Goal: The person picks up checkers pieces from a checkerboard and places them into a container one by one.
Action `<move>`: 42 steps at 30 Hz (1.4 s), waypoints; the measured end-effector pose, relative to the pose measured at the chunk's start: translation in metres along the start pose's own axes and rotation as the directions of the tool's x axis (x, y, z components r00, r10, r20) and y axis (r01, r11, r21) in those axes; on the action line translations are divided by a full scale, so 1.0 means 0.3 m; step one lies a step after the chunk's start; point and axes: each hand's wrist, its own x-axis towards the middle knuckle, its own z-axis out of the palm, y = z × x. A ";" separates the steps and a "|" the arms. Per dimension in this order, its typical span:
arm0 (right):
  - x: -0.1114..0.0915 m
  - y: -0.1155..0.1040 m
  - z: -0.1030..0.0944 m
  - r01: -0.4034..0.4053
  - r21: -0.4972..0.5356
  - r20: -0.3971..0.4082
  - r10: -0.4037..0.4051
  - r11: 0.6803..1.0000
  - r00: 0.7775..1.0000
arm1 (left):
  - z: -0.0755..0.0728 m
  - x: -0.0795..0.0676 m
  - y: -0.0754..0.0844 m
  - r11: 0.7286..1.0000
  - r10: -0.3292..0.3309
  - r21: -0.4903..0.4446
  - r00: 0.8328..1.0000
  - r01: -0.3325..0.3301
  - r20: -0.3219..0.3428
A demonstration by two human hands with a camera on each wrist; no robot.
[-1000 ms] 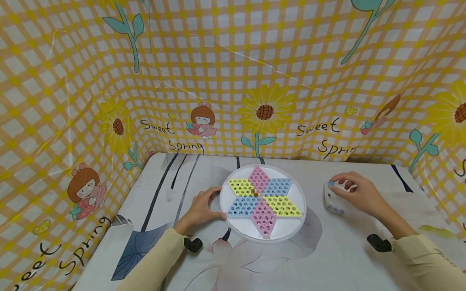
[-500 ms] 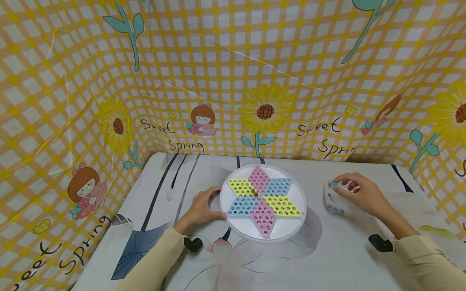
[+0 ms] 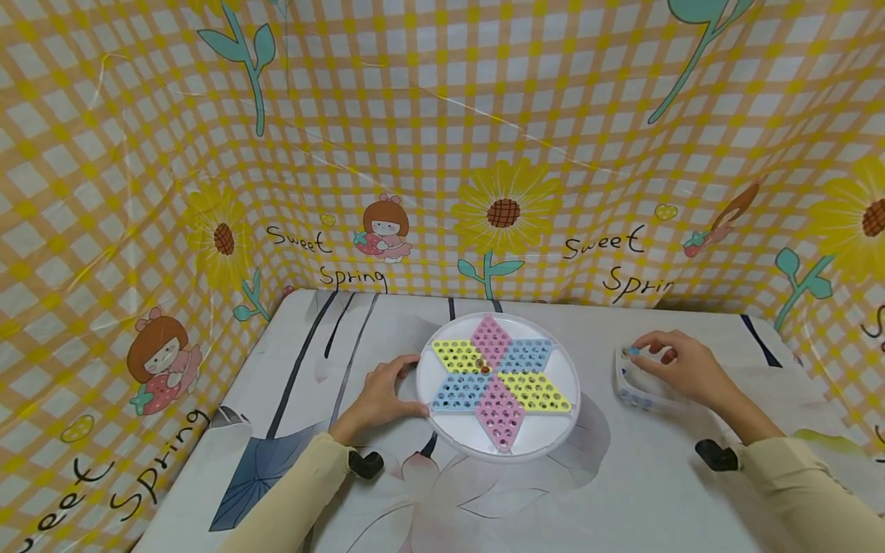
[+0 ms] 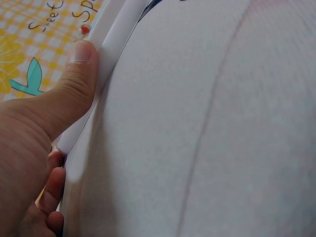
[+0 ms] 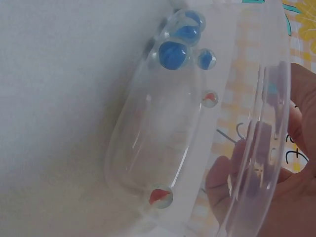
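My left hand holds the left rim of a round white Chinese checkers board. In the left wrist view its thumb lies along the white rim, with other fingers lower down the edge. A red-and-clear marble sits near the middle of the board's pink, yellow and blue star. At the right, my right hand pinches a blue marble between thumb and index finger, over the far corner of a clear plastic box. Through the box wall show several blue marbles and a red one.
A white patterned cloth covers the table under board and box. Behind it and at the sides hangs a yellow checked curtain with sunflowers. A dark wrist device sits below the right forearm.
My right hand shifts slightly, and the blue marble moves a little to the right and down between its fingers. The left hand and the board stay nearly in place.
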 end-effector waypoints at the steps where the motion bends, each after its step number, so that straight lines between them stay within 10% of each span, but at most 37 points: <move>1: 0.002 0.004 0.000 -0.006 -0.003 0.017 0.006 1.000 1.000 | -0.001 0.000 0.000 1.000 0.009 0.000 1.000 -0.009 -0.002; 42: 0.008 0.010 0.008 -0.045 -0.017 0.071 0.046 0.999 0.996 | -0.005 -0.004 0.012 1.000 -0.009 -0.020 1.000 0.009 0.000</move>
